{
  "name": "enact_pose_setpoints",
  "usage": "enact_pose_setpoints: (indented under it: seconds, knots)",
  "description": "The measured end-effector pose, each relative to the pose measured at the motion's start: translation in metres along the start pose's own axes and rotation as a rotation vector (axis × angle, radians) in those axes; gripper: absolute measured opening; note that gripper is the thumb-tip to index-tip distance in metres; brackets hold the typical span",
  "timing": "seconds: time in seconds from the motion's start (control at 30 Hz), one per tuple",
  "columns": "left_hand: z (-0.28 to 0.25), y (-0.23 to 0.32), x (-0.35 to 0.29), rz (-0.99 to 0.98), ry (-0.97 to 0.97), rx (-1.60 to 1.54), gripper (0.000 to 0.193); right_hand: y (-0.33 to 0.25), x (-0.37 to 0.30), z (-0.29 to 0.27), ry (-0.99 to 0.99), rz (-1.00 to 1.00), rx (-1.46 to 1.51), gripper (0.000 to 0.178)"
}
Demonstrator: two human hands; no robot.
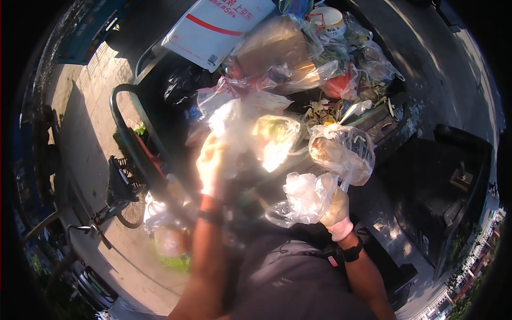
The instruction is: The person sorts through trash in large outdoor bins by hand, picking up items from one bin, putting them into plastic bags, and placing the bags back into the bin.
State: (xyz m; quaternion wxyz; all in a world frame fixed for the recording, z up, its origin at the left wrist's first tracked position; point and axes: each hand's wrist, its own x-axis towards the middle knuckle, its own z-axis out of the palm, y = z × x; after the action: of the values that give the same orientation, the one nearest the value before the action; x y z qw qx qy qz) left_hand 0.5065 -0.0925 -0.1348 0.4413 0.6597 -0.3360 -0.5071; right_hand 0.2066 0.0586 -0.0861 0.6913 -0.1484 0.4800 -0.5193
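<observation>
My right hand (336, 207), in a pale glove, is closed round the gathered part of a crumpled white plastic bag (306, 197). Just above it, a clear plastic bag (341, 149) with brownish contents hangs or rests; its thin top runs down towards that hand. My left hand (212, 160), also in a pale glove, reaches up to a white and pink plastic bag (234, 98). Strong glare washes out its fingers, so their grip is hidden. Between the hands lies a knotted clear bag (276, 136) with yellowish-green contents, partly overexposed.
Rubbish fills a dark open cart: a white foam box (216, 32), a brown carton in clear plastic (274, 50), a paper tub (328, 21) and vegetable scraps (325, 112). A green metal rail (122, 106) bounds the left. A black bin (432, 197) stands right; a bicycle (125, 186) left.
</observation>
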Motion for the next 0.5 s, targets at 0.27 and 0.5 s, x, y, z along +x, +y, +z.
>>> enact_pose_setpoints:
  seconds: [0.27,0.5]
  knots:
    - [0.000,0.015,-0.027,0.007,-0.247,-0.286,0.021,-0.009,0.006,0.013,-0.004,0.047,-0.294,0.037]
    - [-0.017,-0.007,-0.052,0.272,-0.468,0.040,0.042,-0.041,0.011,0.040,-0.117,-0.089,-0.512,0.081]
